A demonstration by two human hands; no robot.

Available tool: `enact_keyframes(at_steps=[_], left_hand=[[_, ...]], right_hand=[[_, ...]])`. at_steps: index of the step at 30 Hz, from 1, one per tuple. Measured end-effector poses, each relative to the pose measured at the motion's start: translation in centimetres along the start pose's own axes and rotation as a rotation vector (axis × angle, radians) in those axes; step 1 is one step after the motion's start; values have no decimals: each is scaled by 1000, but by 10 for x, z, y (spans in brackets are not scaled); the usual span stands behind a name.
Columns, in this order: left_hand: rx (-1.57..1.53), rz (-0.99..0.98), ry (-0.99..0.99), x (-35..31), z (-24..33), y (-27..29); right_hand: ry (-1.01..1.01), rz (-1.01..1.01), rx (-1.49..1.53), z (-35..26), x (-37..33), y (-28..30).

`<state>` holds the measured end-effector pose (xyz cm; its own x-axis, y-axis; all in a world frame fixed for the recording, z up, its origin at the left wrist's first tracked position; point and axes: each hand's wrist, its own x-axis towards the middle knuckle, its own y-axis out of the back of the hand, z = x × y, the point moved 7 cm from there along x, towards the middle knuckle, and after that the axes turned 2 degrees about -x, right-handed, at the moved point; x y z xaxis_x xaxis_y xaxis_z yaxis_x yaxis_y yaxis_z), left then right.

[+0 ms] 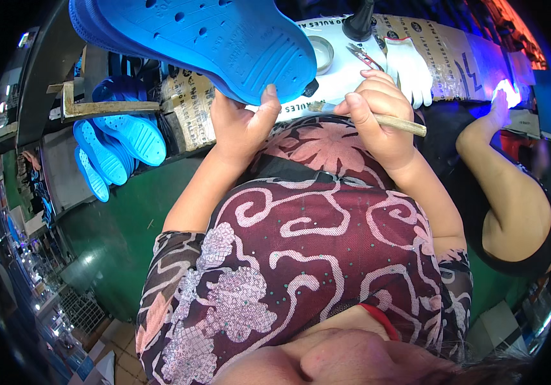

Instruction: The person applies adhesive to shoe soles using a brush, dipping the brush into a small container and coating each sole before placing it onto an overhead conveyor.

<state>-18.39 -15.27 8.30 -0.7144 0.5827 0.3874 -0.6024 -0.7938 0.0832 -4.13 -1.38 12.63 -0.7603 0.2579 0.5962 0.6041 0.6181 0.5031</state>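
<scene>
A stack of large blue shoe soles (243, 51) with holes and grooves tilts over the bench at the upper left. My left hand (243, 128) grips its near end, thumb on the top face and the other fingers hidden beneath. In my right hand (381, 119) is a brush (404, 124) with a pale wooden handle, held like a pen. Its bristles point left, just short of the soles. Behind the soles, a small round dish (321, 54) stands on the white bench top. Beyond my right hand lie red-handled cutting pliers (366, 56) and white gloves (409, 67).
A black cone-shaped object (359, 24) stands on the bench (442, 64), which is covered with printed tape. More blue soles (121, 138) sit in a rack at left, by a wooden ledge (111, 109). A co-worker's arm (513, 173) reaches in at right, near a bright light.
</scene>
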Motion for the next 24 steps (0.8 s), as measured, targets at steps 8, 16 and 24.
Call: enact_keyframes(at_steps=[8, 16, 24], left_hand=[[7, 35, -41, -6, 10, 0], [34, -49, -26, 0, 6, 2], [-47, 40, 158, 24, 31, 11]], right_hand=[[29, 67, -21, -4, 1, 3], [-34, 52, -45, 4, -2, 6], [-119, 224, -28, 25, -12, 44]])
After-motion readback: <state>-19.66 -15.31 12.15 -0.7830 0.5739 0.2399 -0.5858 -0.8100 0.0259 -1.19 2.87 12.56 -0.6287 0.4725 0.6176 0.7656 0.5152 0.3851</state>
